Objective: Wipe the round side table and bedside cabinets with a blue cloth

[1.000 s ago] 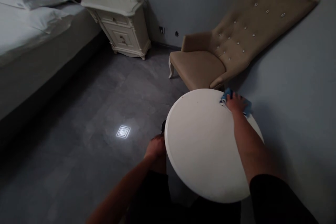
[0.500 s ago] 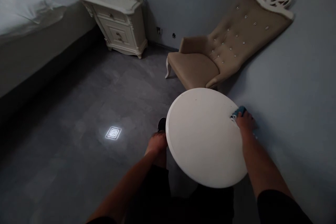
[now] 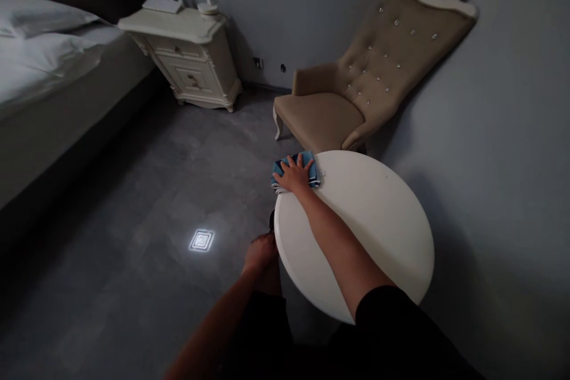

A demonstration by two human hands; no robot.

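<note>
A folded blue cloth with dark navy patches and white edging [image 3: 316,176] lay over the far-left rim of a round, glossy white table [image 3: 378,208]. The right hand [image 3: 294,179] pressed it, grip wide, fingers splayed. The left hand [image 3: 260,253] was beside the rim, its grip impossible to tell. A tan tufted armchair [image 3: 318,114] stood beyond.

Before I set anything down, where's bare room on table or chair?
Bare: round table, from right arm to right rim; chair seat, between the armrests. Crowded: table's far left edge, where the blue cloth and right hand rest.
</note>
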